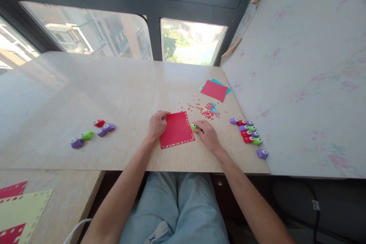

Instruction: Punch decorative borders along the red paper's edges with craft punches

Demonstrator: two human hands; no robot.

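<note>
head view: left hand [156, 124] pins red card [177, 129] flat; right hand [207, 133] grips green punch [194, 126] at its right edge. if the card slips, holes may misalign.

Centre: card sheet [177, 129] on the table [85, 95], left hand [156, 125] on its left edge, right hand [208, 134] with a small punch [194, 126] at its right edge.
Behind right: paper scraps [208, 110]; farther back, stacked sheets [215, 90].
Far right: row of punches [248, 132].
Left: four punches [93, 132].
</note>
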